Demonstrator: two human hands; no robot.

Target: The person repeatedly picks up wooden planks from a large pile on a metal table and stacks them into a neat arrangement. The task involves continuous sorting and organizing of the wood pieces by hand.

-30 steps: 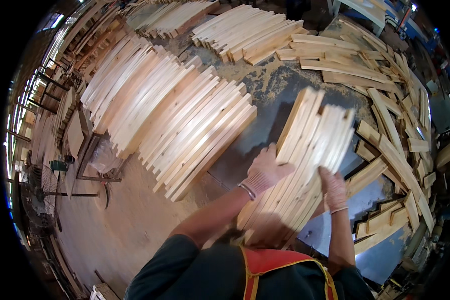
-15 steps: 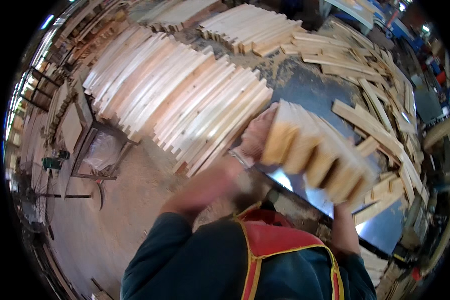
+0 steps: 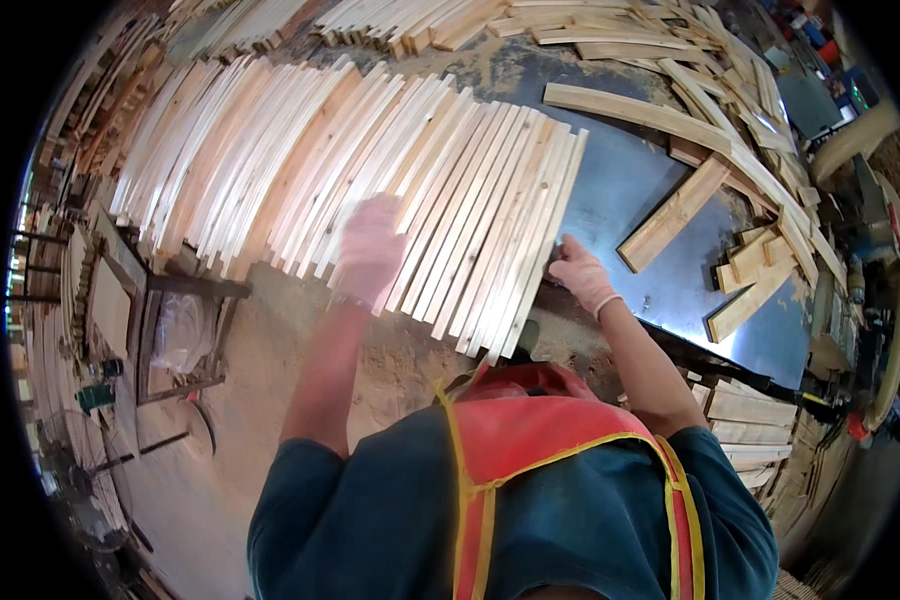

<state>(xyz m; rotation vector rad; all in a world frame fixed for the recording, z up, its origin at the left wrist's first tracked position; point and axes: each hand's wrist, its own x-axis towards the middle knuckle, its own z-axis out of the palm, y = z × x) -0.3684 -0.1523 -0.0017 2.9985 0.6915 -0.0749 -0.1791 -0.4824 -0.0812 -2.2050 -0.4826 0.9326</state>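
Pale wooden strips [image 3: 490, 210] lie side by side in a long row on the dark metal table. My left hand [image 3: 370, 250], in a thin pale glove and blurred by motion, is flat over the strips near their front ends, fingers extended. My right hand [image 3: 584, 276], gloved too, is beside the outermost strip at the row's right end, over the table's front edge. Its thumb and forefinger are apart with nothing visible between them; the other fingers are partly hidden. Whether the fingertips touch that strip I cannot tell.
The metal table [image 3: 610, 190] shows to the right, with a short board [image 3: 675, 212] and a heap of loose boards [image 3: 750, 150] beyond. More strips [image 3: 400, 25] lie at the far side. A metal-framed stand [image 3: 195, 290] is on the left, and stacked wood [image 3: 750, 425] sits below the table.
The bundle of wooden strips held between my hands has been set down at the row's right end and let go. My left hand has moved left over the strips; my right hand has moved left and away from me.
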